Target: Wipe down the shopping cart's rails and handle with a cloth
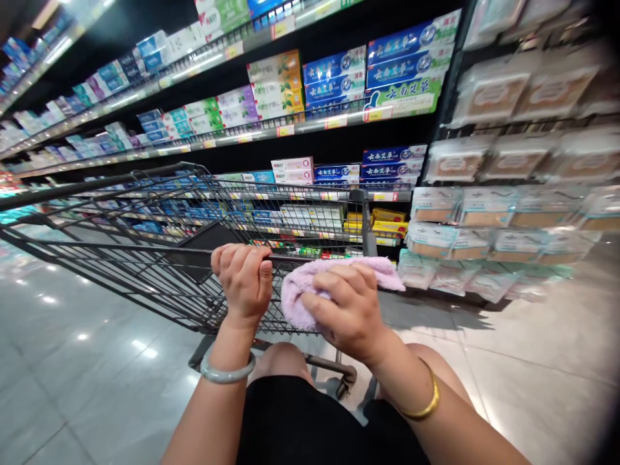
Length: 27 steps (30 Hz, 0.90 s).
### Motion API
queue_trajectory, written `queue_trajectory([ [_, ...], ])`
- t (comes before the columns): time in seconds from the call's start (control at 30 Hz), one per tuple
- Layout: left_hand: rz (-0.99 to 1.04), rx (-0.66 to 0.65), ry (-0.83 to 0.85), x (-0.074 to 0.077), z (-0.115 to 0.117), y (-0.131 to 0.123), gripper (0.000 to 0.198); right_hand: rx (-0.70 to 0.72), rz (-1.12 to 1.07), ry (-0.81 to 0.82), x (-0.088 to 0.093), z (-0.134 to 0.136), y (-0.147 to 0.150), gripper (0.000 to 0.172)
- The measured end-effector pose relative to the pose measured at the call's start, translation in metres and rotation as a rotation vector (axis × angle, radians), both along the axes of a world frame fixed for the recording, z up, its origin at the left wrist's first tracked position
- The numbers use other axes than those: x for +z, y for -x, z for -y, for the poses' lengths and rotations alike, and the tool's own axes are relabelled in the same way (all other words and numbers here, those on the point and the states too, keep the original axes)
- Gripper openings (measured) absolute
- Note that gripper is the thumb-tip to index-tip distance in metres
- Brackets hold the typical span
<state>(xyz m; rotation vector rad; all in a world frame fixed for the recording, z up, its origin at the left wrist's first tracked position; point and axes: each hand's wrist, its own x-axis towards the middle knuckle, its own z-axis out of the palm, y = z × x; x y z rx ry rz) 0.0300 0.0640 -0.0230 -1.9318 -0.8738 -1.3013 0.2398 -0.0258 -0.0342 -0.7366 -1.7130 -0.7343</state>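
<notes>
My left hand (242, 278) is wrapped round the top rail of a dark wire shopping cart (116, 248), a pale bangle on its wrist. Bunched in my right hand (349, 310) is a fluffy pink cloth (298, 294), held against the same rail. One end of the cloth sticks out to the right past my fingers. A gold bracelet (426, 394) circles the right wrist. The cart's basket stretches away to the left, with a dark panel (206, 248) inside it.
Shelves of boxed goods (334, 77) run behind the cart from left to right. Clear packs (489, 206) hang on the right. Below are a caster wheel (345, 382), my knees and the shiny tiled floor (97, 374).
</notes>
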Motion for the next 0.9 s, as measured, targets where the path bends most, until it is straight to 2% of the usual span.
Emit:
queue_trajectory([
  [0.2,0.001,-0.007,-0.005,0.001,0.001,0.005,0.039,0.037,-0.211,0.038,0.01,0.002,-0.025,0.021],
  [0.37,-0.02,-0.007,0.032,0.004,0.004,0.007,0.044,0.146,-0.233,0.074,0.012,0.003,-0.023,0.023],
  [0.5,0.058,0.001,0.102,0.008,0.01,0.003,0.042,0.207,-0.216,0.089,0.015,-0.001,-0.031,0.023],
  [0.6,0.148,0.011,0.15,0.012,0.018,-0.01,0.04,0.182,-0.428,0.037,0.018,-0.009,-0.045,0.024],
  [0.7,0.178,-0.015,0.117,0.021,0.028,-0.031,0.036,0.15,-0.58,0.007,0.019,-0.012,-0.047,0.025],
  [0.83,0.023,-0.222,0.166,0.035,0.039,-0.063,0.031,0.173,-0.366,0.089,0.02,-0.009,-0.035,0.022],
  [0.9,-0.031,-0.29,0.206,0.037,0.04,-0.075,0.031,0.184,-0.337,0.094,0.019,-0.012,-0.036,0.02],
])
